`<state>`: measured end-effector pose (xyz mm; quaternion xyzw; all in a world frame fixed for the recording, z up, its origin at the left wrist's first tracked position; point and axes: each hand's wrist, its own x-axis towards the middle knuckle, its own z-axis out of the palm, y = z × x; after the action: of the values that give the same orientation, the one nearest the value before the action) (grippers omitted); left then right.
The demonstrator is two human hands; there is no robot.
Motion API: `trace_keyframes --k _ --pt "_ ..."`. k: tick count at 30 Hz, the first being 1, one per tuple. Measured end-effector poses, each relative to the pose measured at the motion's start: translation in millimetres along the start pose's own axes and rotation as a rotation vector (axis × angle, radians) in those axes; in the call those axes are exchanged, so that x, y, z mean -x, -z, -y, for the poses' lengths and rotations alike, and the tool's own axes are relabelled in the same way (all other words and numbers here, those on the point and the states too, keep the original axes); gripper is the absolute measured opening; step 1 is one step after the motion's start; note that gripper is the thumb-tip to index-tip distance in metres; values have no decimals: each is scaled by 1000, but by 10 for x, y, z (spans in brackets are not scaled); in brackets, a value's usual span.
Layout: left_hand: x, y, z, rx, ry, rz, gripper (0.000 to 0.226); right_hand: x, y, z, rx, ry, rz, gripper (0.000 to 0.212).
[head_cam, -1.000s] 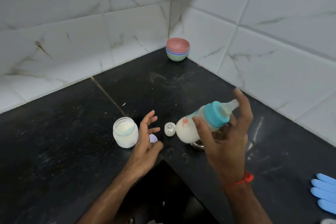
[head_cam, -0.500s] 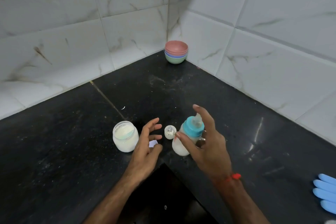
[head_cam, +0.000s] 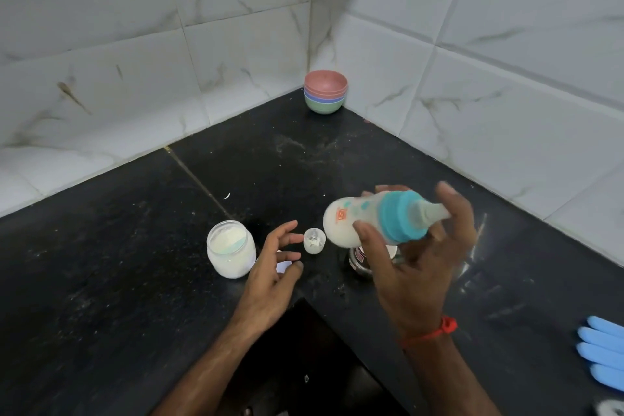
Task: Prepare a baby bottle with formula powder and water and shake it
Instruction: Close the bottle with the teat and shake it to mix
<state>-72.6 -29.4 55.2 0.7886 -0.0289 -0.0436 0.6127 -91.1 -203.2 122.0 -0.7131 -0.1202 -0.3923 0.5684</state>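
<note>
My right hand [head_cam: 415, 267] grips the baby bottle [head_cam: 364, 223], which lies almost level in the air with its teal collar and teat pointing right. White milky liquid fills the bottle. My left hand [head_cam: 270, 277] hovers just above the black counter [head_cam: 135, 280] with fingers spread, holding nothing. An open glass jar of white formula powder [head_cam: 231, 248] stands left of that hand. A small clear cap [head_cam: 314, 240] dusted with powder sits between the hand and the bottle.
A steel cup [head_cam: 361, 262] stands on the counter under the bottle, partly hidden by my right hand. Stacked coloured bowls [head_cam: 325, 95] sit in the tiled corner. A blue glove [head_cam: 602, 351] lies at the right edge. Powder specks dot the counter.
Half a second ago the bottle was upright and low by the cap. My right hand has swung it up and tipped it level, teat to the right. My left hand has barely moved.
</note>
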Motion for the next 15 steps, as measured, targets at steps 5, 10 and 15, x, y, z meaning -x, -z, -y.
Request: trace_keyframes --k 5,10,15 --pt "0 -5 -86 17 -46 0 59 16 21 -152 246 -244 290 73" --pt "-60 5 -53 53 -14 -52 55 -108 47 1 -88 -85 -47 76" --pt "-89 -2 -71 88 -20 -39 52 -84 94 -49 305 -161 343 73"
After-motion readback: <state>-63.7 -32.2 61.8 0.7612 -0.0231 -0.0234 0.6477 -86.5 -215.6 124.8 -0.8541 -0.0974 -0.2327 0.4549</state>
